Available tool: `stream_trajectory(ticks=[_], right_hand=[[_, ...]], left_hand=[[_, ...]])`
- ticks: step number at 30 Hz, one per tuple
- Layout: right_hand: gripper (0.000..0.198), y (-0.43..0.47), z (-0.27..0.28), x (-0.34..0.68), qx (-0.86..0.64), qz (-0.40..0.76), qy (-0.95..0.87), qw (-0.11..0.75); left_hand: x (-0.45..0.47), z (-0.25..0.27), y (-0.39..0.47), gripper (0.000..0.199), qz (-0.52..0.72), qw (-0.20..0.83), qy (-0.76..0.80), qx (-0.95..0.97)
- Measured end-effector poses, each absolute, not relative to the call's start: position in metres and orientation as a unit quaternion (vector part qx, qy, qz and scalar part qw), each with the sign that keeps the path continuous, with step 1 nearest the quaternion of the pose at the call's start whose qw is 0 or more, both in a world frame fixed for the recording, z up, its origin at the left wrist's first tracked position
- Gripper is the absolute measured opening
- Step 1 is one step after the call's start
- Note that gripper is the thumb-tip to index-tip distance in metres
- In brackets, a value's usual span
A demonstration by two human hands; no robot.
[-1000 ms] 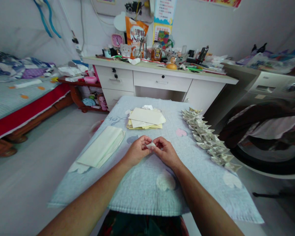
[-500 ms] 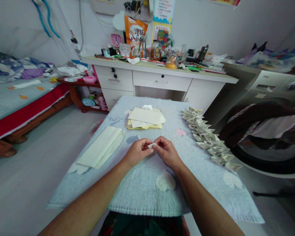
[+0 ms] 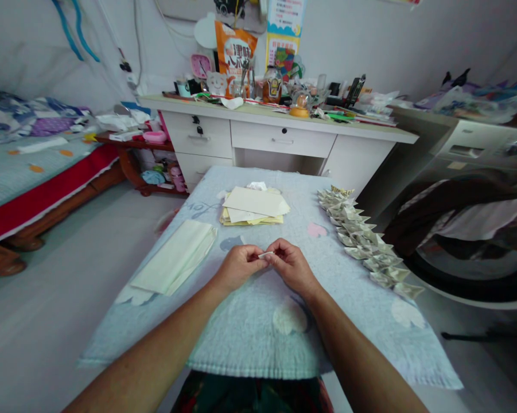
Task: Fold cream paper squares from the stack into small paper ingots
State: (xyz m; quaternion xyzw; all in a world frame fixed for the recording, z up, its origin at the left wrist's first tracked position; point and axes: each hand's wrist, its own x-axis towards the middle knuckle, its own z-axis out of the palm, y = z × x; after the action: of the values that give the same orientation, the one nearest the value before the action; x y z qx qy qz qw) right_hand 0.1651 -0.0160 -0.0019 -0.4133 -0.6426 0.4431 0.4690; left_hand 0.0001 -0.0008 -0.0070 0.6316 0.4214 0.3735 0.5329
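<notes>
Between my fingertips is a small folded piece of pale paper, mostly covered by the fingers. My left hand pinches its left end, and my right hand pinches the right end, the two hands almost touching above the cloth. Beyond them lies a stack of cream and yellow paper sheets. To the left rests a folded bundle of large pale paper. Along the right side of the table stand rows of folded paper boats, set close together.
A light blue patterned cloth covers the table. Behind it is a white desk crowded with jars, a snack bag and a pink clock. A washing machine stands at right with its door open; a bed is at left.
The small paper has tilted and now appears thinner, nearly edge-on, between my fingers. Both hands stay in about the same place, still pinching it. The view has shifted slightly.
</notes>
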Motion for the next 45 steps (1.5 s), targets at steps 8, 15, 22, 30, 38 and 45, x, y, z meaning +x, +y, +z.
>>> stream_trajectory(ticks=[8,15,22,30,38,45], right_hand=[[0.020,-0.0178,0.0015,0.1683,-0.403,0.448,-0.634,0.485],[0.023,-0.0157,-0.0017,0.1683,-0.409,0.463,-0.623,0.479],[0.024,-0.0158,-0.0030,0.1666,-0.405,0.486,-0.609,0.479],[0.026,-0.0156,-0.0020,0.1656,-0.401,0.482,-0.629,0.459],[0.026,-0.0147,-0.0033,0.1663,-0.393,0.508,-0.603,0.472],[0.029,-0.0136,-0.0036,0.1703,-0.408,0.498,-0.616,0.454]], left_hand=[[-0.0004,-0.0047,-0.0032,0.028,0.363,0.496,0.416,0.670],[-0.0001,-0.0062,-0.0032,0.029,0.347,0.488,0.419,0.683],[-0.0022,-0.0079,-0.0025,0.027,0.340,0.453,0.423,0.707],[-0.0045,-0.0082,-0.0027,0.029,0.328,0.440,0.436,0.714],[-0.0037,-0.0054,-0.0013,0.032,0.336,0.461,0.443,0.691],[-0.0028,-0.0069,-0.0004,0.028,0.345,0.481,0.441,0.674]])
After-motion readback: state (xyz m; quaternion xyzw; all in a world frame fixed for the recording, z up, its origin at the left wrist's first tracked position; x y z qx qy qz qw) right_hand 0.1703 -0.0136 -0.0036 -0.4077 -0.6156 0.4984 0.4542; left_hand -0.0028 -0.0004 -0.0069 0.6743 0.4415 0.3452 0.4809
